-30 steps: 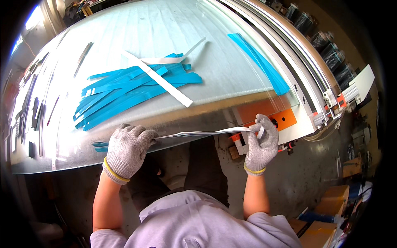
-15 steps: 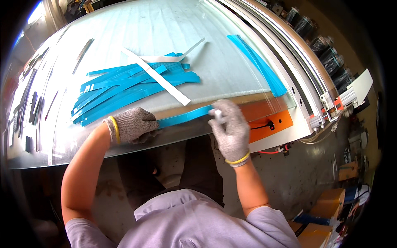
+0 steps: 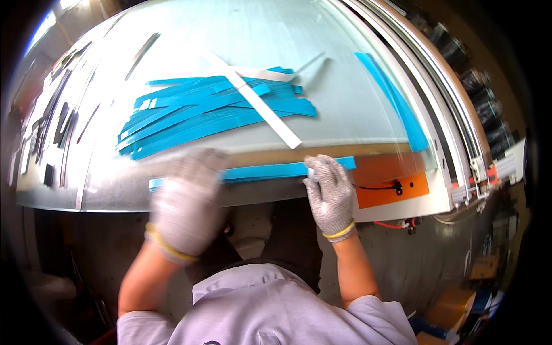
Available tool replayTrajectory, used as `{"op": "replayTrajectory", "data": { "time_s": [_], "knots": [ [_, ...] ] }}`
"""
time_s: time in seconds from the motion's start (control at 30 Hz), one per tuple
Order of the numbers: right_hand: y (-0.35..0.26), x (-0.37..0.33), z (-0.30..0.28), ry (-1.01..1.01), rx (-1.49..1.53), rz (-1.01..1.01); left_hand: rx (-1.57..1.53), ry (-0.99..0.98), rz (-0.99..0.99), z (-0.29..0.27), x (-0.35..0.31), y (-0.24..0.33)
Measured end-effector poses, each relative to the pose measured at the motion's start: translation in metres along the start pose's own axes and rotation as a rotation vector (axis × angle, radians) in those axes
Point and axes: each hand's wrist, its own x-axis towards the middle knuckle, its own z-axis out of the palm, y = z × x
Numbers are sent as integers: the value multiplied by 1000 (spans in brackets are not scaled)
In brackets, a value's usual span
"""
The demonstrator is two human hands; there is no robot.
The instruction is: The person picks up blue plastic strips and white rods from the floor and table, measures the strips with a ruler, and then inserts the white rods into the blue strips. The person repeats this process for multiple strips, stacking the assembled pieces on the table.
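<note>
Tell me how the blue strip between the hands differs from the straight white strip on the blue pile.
The blue strip is blue; the white strip is white. The blue strip runs roughly along the near table edge, while the white strip slants across the blue pile. The right hand covers part of the blue strip; nothing covers the white strip. Both are long and narrow.

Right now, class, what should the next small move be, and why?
Perhaps steady the nearest blue strip with the left hand: that hand is blurred across it, while the right hand is near its right end.
</note>
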Motion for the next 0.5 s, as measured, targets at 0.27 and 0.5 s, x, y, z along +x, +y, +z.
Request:
{"op": "replayTrajectory", "data": {
  "time_s": [0.27, 0.5],
  "knots": [
    [-7, -8, 6, 58, 125, 208, -185, 19, 89, 88, -3, 59],
    [4, -15, 10, 13, 208, 233, -109, 86, -20, 64, -32, 15]
  ]
}}
